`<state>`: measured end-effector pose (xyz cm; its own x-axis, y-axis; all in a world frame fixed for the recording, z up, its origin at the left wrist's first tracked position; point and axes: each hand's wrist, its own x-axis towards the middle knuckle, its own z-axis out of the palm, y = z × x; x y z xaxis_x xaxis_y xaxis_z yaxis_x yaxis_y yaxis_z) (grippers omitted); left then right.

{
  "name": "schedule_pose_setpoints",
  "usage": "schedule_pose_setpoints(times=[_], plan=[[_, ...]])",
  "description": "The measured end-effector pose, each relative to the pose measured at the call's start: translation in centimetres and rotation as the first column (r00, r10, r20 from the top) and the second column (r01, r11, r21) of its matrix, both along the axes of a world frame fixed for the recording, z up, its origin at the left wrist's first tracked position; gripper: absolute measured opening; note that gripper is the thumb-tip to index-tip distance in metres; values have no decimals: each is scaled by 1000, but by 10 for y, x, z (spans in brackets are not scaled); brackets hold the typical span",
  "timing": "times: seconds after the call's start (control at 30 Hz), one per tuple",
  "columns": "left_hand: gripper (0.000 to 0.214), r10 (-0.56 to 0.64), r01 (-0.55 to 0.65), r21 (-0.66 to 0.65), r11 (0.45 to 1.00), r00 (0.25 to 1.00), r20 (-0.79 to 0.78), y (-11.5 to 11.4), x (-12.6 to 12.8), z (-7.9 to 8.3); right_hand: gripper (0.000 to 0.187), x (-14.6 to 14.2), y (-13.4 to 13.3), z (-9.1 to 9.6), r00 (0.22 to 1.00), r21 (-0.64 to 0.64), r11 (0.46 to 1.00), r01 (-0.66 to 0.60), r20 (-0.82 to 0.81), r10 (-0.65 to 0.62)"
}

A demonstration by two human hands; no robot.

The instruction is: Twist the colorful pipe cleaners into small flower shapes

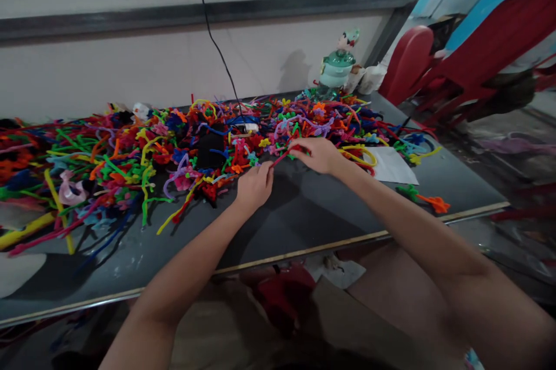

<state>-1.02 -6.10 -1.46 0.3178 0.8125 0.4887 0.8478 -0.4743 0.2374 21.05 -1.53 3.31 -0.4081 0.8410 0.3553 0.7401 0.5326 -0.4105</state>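
Between my two hands stretches a dark red pipe cleaner (280,158), held above the front part of the dark table. My left hand (255,186) is closed on its lower left end. Its upper right end is pinched by my right hand (316,154), with the thumb and fingertips together. Just behind my hands lies a long heap of pipe cleaners (169,144) in many colours, several of them bent into small flowers. A yellow pipe cleaner (180,208) sticks out of the heap toward the front, left of my left hand.
The dark table (330,213) has a pale front edge. A green lidded bottle (336,72) stands at the back right. White paper (391,165) and an orange pipe-cleaner flower (436,203) lie on the right. A black cable (212,40) hangs down the wall. Red chairs (406,63) stand beyond the table.
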Motion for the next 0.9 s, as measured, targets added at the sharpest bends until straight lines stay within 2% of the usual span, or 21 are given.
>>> schedule_pose_setpoints(times=[0.1, 0.17, 0.23, 0.33, 0.37, 0.4, 0.43, 0.53, 0.6, 0.67, 0.77, 0.83, 0.9], plan=[[28, 12, -18, 55, 998, 995, 95, 2, -2, 1, 24, 24, 19, -4, 949, -25, 964, 263, -172, -263], [30, 5, -11, 48, 999, 992, 125, 4, -4, 2, 21, 44, 32, -4, 851, -64, 888, 456, -261, -456], [29, -21, 17, 36, 999, 992, 124, 5, -5, 1, 18, 62, 40, -1, 771, -92, 803, 589, -234, -593], [24, -92, 89, 45, 995, 993, 80, 6, -3, -2, 45, 80, 40, 5, 609, -176, 621, 764, -123, -784], [23, -120, 117, 50, 992, 991, 59, 6, -2, -3, 53, 83, 39, 7, 582, -170, 589, 790, -96, -808], [22, -143, 141, 55, 989, 989, 41, 6, -2, -3, 59, 84, 37, 9, 581, -138, 586, 798, -81, -810], [22, -163, 161, 58, 985, 986, 26, 6, -1, -4, 60, 83, 36, 10, 609, -81, 613, 786, -77, -790], [21, -217, 216, 68, 974, 976, 6, 7, -1, -5, 50, 70, 41, 12, 777, 121, 768, 628, -57, -627], [20, -269, 268, 64, 961, 963, -3, 7, 0, -5, 40, 50, 55, 11, 885, 173, 871, 460, -4, -466], [20, -332, 332, 48, 942, 943, -22, 7, 0, -5, 36, 23, 77, 9, 948, 165, 940, 300, 59, -313], [21, -395, 397, 16, 918, 916, -69, 7, 0, -4, 40, -22, 119, 7, 973, 91, 980, 178, 132, -189], [22, -406, 407, -13, 914, 909, -98, 6, 0, -4, 44, -49, 148, 5, 966, 15, 985, 174, 191, -173], [23, -399, 397, -42, 917, 910, -112, 5, 1, -4, 47, -68, 171, 3, 939, -77, 968, 237, 275, -208]])
